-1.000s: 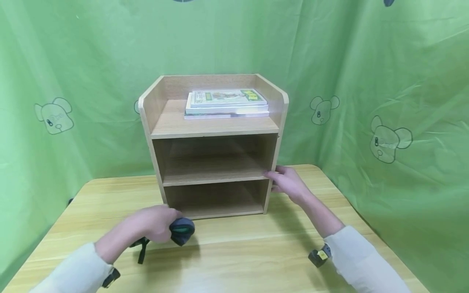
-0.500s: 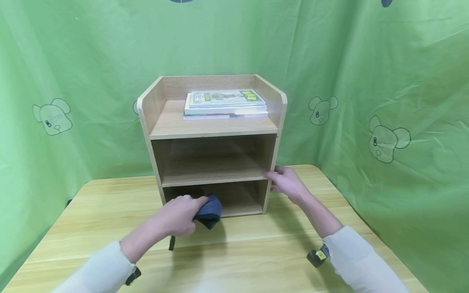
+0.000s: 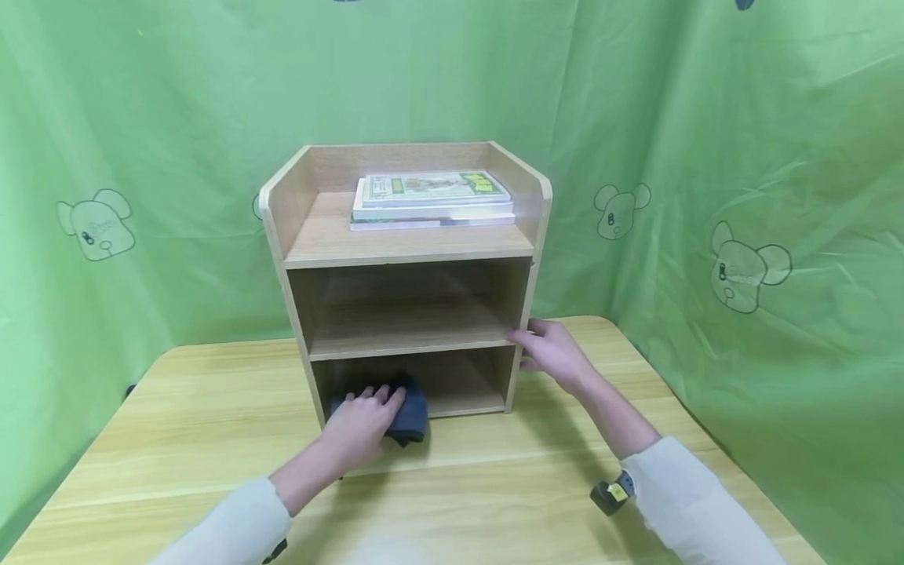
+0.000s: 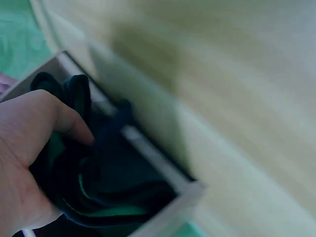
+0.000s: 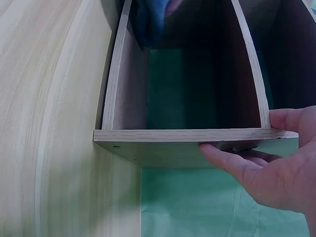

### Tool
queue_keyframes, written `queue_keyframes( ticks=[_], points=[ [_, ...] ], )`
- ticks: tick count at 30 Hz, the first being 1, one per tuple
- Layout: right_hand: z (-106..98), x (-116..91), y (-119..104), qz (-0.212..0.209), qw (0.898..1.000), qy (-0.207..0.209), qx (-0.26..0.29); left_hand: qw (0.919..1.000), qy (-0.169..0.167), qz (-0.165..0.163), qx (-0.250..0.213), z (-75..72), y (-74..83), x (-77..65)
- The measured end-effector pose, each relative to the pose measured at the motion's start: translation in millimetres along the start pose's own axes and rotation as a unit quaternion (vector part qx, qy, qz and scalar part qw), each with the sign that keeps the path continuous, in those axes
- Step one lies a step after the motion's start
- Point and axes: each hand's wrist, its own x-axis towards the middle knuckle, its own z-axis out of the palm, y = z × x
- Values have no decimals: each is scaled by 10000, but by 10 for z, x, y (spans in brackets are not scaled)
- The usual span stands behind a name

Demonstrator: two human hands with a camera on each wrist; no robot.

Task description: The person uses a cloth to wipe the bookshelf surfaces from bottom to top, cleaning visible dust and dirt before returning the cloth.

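A dark blue folded fabric item with green inner edges sits at the mouth of the lowest compartment of a wooden shelf unit. My left hand grips it from above, fingers over its top; in the left wrist view the thumb presses into its folds. Part of the fabric hangs over the shelf's front edge. My right hand holds the unit's right side panel, the thumb at the middle shelf's front end and the other fingers along the outer face.
Several thin books lie stacked on the top shelf. The middle compartment holds nothing visible. A wooden table carries the unit, and a green curtain hangs around the back and sides.
My left hand has moved right and forward, bringing the fabric item from in front of the unit's left corner into the bottom compartment's opening. The right hand stays on the side panel.
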Motion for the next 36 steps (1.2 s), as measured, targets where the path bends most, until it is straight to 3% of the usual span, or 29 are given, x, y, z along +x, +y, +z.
queue_keyframes(
  ticks=[4, 12, 20, 29, 36],
  points=[
    [15, 0, -4, -23, 10000, 29, -18, 9996, -72, -256, -112, 109, -50, -104],
    [12, -41, -15, 31, 10000, 54, -33, 9955, -244, -640, -649, 155, -38, -187],
    [24, -29, -13, -10, 10000, 50, -3, 9873, -19, -876, -1327, 271, -173, -258],
    [10, -20, -8, 5, 9999, 42, -98, 9872, 160, -1006, -1231, 320, -120, -227],
    [25, -10, -20, 4, 10000, 43, -16, 9818, -51, -1233, -1445, 288, -60, -196]
  ],
)
